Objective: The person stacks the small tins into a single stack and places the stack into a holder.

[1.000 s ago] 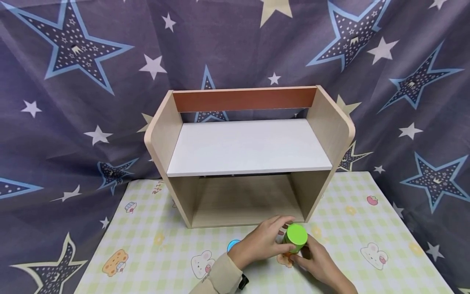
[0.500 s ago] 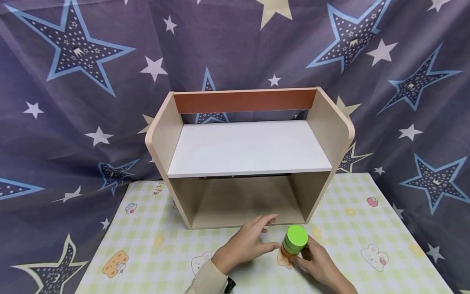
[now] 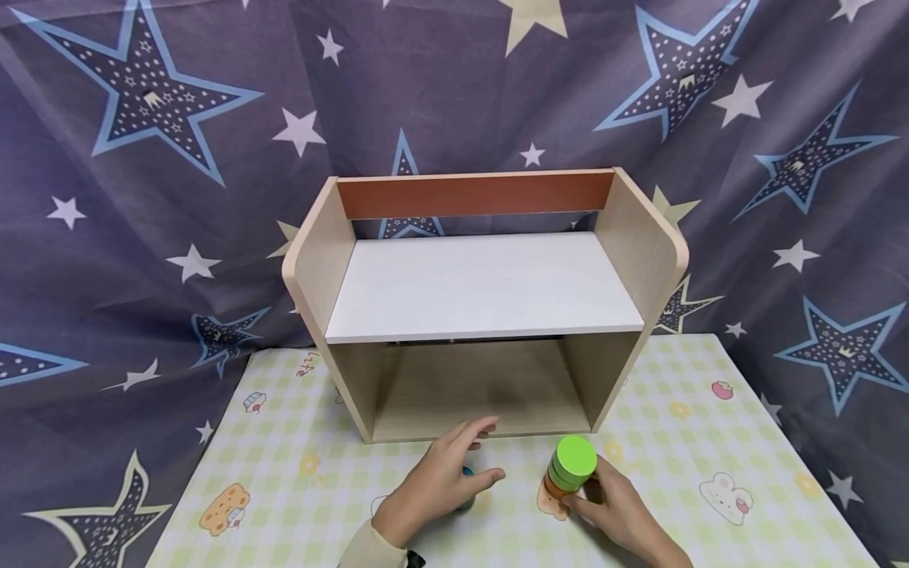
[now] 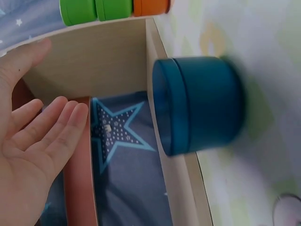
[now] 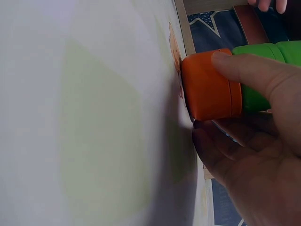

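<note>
An orange round tin (image 5: 207, 87) stands on the tablecloth with a green lidded tin (image 3: 574, 457) stacked on it. My right hand (image 3: 621, 509) holds the orange tin low down, thumb on one side and fingers on the other. To the left, my left hand (image 3: 433, 481) hovers with fingers extended and thumb spread, holding nothing. A blue lidded tin (image 4: 202, 106) stands beside it on the cloth, apart from the palm in the left wrist view. In the head view that hand hides most of the blue tin.
Behind the hands stands a two-level wooden shelf unit with a white upper board (image 3: 483, 288) and a lower compartment (image 3: 483, 386). A checked tablecloth (image 3: 284, 473) covers the table. A star-patterned curtain (image 3: 454, 87) hangs behind.
My left hand has let go of the green tin and moved left, to beside the blue tin. The right hand and the stack stay in place.
</note>
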The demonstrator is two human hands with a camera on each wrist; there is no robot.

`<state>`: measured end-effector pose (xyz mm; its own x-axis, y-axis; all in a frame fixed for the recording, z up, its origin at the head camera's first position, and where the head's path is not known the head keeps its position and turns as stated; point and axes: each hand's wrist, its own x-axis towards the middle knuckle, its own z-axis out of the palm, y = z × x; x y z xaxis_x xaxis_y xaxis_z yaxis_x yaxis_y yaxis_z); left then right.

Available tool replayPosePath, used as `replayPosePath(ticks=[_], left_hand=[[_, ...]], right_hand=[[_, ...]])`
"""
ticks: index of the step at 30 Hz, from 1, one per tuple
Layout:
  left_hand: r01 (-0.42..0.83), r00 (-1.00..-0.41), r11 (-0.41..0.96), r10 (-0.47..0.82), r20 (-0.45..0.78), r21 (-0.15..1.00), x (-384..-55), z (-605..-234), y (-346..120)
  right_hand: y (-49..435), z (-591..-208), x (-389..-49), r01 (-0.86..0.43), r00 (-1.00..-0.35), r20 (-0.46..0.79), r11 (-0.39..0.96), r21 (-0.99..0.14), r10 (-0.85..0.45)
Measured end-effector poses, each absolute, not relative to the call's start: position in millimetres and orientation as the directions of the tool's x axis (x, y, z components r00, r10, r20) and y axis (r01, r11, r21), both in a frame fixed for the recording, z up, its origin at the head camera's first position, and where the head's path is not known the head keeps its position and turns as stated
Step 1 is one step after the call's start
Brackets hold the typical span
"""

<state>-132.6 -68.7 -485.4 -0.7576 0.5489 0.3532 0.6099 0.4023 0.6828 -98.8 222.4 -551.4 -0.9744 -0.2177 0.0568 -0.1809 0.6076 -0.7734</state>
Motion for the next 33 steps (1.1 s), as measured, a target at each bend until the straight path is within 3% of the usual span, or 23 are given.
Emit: replayPosePath(ticks=[22,33], left_hand=[[0.544,-0.813,0.472,0.501,0.297,0.693,-119.6,-507.3,-104.9],[0.465,-0.849,0.501,0.485,0.208,0.73,-115.5,-518.0,-112.2]], right_hand=[[222.5,-551.0,-98.2,-0.174,-0.976,0.052,0.608,-0.774,-0.212],[222.2,-549.2,-98.2,-0.173,-0.974,0.046,0.602,-0.78,-0.222]])
